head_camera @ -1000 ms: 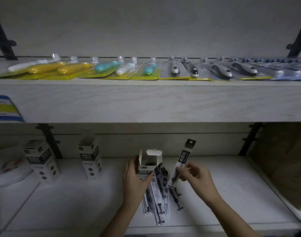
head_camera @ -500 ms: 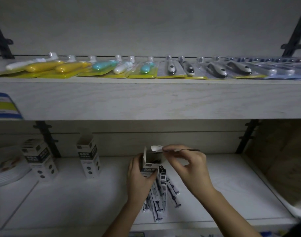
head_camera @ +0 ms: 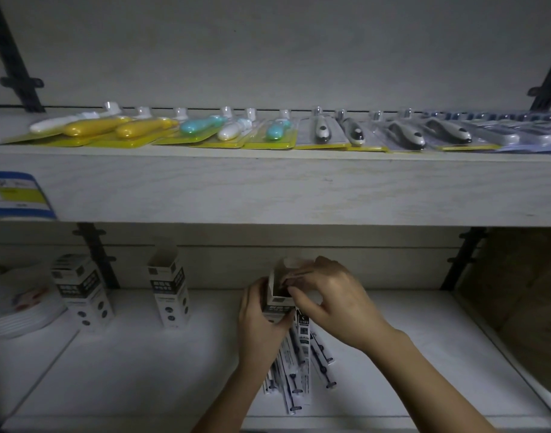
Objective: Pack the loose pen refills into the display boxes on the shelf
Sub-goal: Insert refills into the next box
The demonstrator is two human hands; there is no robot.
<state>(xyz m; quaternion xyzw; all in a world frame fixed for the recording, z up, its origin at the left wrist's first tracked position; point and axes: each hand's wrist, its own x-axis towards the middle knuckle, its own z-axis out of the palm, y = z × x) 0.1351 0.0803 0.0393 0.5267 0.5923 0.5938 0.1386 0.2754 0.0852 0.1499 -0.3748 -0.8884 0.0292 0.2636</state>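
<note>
The left hand [head_camera: 261, 323] gripped the box [head_camera: 276, 287] from its left side, fingers wrapped round the back and thumb across the dark label on the front. The box stood upright on the shelf [head_camera: 142, 354], long axis vertical, mouth up, with its flap [head_camera: 291, 263] raised at the rear. The right hand [head_camera: 333, 298] arched over the mouth, fingers curled, thumb and forefinger drawn close together at the front rim. Something dark showed in the opening just beneath them, but blur hid whether they pinched it. The loose refills [head_camera: 299, 367] lay flat in a fanned heap just before the box, under both wrists, long axes running front to back, the right ones slanting outward. Two more boxes [head_camera: 169, 285] stood upright well to the left.
</note>
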